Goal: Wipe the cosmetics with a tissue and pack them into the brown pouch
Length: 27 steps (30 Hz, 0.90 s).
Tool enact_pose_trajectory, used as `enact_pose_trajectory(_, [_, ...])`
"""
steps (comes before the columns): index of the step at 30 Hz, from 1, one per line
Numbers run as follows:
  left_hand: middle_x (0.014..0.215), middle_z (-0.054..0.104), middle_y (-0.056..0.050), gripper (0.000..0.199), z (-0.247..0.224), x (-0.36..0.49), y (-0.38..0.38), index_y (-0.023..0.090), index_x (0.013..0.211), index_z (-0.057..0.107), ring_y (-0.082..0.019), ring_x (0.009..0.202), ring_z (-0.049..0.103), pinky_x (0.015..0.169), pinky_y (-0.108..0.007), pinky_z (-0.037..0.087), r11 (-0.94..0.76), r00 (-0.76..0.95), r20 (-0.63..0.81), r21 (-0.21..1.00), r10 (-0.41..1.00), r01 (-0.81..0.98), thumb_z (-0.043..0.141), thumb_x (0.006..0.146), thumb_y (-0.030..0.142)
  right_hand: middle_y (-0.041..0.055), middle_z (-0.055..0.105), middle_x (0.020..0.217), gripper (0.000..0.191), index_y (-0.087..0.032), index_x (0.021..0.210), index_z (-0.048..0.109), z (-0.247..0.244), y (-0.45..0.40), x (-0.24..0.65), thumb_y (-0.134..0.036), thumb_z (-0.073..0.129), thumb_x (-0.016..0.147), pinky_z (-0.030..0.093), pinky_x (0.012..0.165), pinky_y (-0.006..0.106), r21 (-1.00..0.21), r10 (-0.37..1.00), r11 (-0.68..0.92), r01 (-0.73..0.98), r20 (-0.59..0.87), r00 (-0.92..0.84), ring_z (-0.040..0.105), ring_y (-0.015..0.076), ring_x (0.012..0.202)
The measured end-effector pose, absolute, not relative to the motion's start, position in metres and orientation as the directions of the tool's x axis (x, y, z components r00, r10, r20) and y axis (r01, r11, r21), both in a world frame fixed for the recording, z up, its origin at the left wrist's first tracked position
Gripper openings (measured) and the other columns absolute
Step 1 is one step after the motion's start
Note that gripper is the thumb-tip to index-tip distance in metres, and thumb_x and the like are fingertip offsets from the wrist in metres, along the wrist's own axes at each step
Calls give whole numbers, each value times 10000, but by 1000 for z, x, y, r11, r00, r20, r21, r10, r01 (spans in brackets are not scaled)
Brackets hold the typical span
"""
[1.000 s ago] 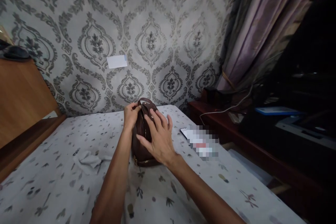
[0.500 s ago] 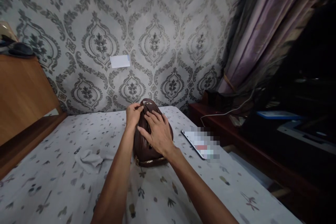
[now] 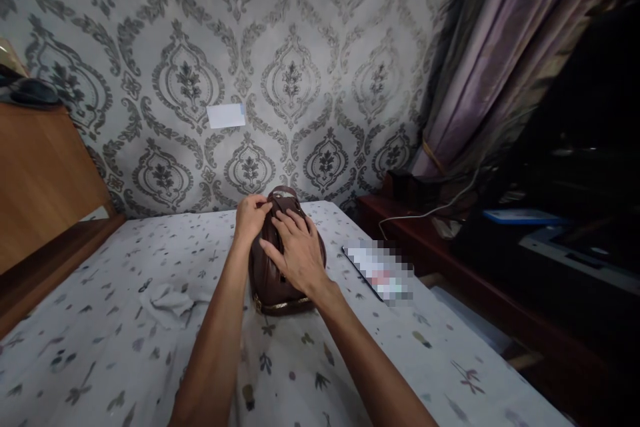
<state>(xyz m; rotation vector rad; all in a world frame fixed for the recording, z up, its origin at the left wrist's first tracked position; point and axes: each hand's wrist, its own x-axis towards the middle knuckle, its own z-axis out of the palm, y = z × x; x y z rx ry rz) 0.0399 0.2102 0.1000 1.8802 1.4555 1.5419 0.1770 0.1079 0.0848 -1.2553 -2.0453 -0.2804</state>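
Observation:
A dark brown bag [image 3: 270, 283] with a gold zipper along its near edge and a loop handle at its far end lies on the patterned white sheet [image 3: 210, 250]. My left hand [image 3: 251, 219] is at the bag's upper left edge, thumb and fingers closed together near the handle's base; what they pinch is too small to make out. Spread over the top of the bag, my right hand [image 3: 299, 250] rests with its fingers apart, pressing on the leather and holding nothing.
A phone [image 3: 375, 273] with a blurred screen lies right of the bag. A crumpled white cloth [image 3: 167, 305] is on the left. Beyond the right edge stand a dark red ledge [image 3: 370, 210] with a cable and a blue-edged device [image 3: 523, 217]. A wooden board [image 3: 45, 173] stands at left.
The view has shifted slightly. My left hand has moved a little left along the bag's edge, its fingers still closed. My right hand stays on the bag.

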Motion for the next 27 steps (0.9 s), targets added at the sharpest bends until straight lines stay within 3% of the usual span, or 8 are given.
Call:
enact_pose_trajectory(10, [642,655,-7,82,109,38,202,188,664,703,-171,630,535,654,-291,392,-449,-17,548,702,836,553,666,725,229,109,568,1446,509,-188,1365,574,83,110,177,-506,444,990,272,1155,532,-144,679,502,853,676,-285,423,303,1386])
enact_pose_trajectory(19, [625,618,13,140,110,39,197,188,660,647,-168,627,551,626,-276,382,-467,23,543,699,839,541,631,769,275,166,355,1584,539,-171,1452,435,59,84,180,-447,443,989,274,1174,541,-188,625,468,864,762,-173,286,302,1480])
enact_pose_trajectory(23, [686,642,-6,126,111,42,194,191,707,646,-191,699,585,677,-290,408,-469,19,557,681,830,561,634,788,286,209,339,1566,477,-144,1407,467,36,72,180,-373,441,989,296,1166,558,-235,591,427,873,803,-73,246,319,1489])
enact_pose_trajectory(27, [861,707,-36,122,116,51,186,186,891,678,-200,804,624,761,-301,455,-494,48,581,642,812,586,611,815,254,204,384,1542,499,-146,1445,423,22,71,178,-341,437,987,277,1175,576,-210,586,417,884,806,-85,278,312,1476])
